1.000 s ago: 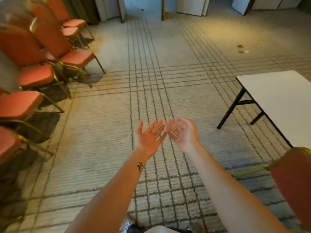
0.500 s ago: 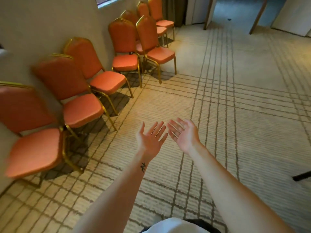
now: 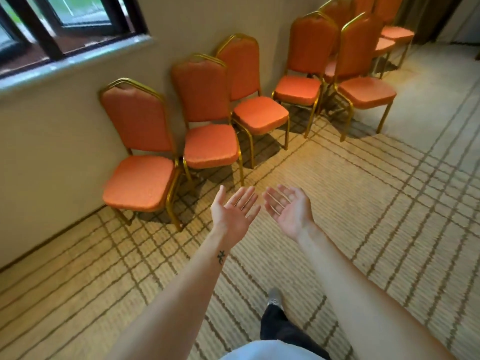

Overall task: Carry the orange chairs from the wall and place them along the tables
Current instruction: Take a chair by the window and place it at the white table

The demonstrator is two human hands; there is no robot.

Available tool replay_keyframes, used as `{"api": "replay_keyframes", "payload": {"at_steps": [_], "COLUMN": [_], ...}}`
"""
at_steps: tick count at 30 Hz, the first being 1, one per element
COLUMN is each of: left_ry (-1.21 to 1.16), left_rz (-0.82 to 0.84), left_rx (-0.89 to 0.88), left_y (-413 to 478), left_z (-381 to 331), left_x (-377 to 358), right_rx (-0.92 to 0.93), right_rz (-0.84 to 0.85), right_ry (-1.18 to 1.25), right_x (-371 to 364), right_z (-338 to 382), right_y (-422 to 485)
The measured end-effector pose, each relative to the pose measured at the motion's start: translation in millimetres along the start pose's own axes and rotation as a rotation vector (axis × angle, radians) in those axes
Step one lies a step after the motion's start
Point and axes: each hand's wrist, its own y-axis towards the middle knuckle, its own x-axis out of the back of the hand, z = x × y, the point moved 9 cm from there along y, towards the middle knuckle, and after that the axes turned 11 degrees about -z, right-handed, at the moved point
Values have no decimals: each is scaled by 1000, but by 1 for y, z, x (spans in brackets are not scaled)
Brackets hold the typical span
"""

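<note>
We've both hands, left hand [image 3: 235,213] & right hand [image 3: 288,210], palms up & holding nothing; nearest chair [image 3: 140,154] at 10 o'clock prob rigid, heavyish—grab backrest frame.

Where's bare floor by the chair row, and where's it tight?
Free: carpet right of the right hand; also the strip along the wall left of the nearest chair. Tight: nearest chair and second chair seats nearly touch; far chairs bunch together.

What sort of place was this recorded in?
Likely a hotel banquet or function room: matching orange chairs with gold frames lined up along the wall, patterned carpet covering the floor, and a window above.
</note>
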Motion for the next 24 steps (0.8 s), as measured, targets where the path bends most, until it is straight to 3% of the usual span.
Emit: {"api": "replay_keyframes", "payload": {"at_steps": [9,15,24], "left_ry": [-101,-216,-311], "left_rz": [-120,-201,-192], "left_rx": [-140,-198,-234], "left_y": [83,113,185], "left_z": [-92,-160,-297], "left_x": [-17,7,44], "right_rx": [-104,-202,-194], "right_rz": [123,179,184], "right_ry": [-149,-250,-319], "right_x": [-125,-203,-338], "right_z": [16,-22,-73], "right_y": [107,141,197]}}
